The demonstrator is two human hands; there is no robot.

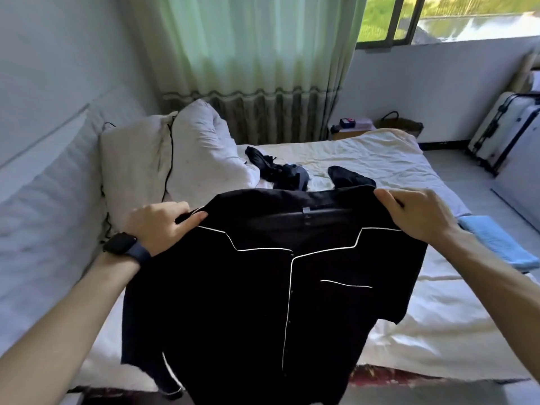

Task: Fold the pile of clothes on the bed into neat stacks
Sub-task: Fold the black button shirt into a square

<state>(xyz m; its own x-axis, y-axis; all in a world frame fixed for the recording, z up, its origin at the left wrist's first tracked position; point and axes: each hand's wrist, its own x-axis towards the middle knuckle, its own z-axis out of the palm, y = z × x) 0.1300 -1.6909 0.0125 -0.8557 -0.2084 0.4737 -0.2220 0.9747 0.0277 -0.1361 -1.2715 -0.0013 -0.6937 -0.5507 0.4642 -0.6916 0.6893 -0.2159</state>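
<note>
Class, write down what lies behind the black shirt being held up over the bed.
Beyond the black shirt, crumpled dark clothes lie on the white sheet. Their near parts and the bed directly behind the shirt are covered, so anything there cannot be seen.

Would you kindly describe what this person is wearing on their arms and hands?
Both forearms are bare, no sleeves in view. The wrist of the left hand carries a smartwatch: dark rectangular face, dark blue band. The right hand and wrist wear nothing. No gloves or rings show.
</note>
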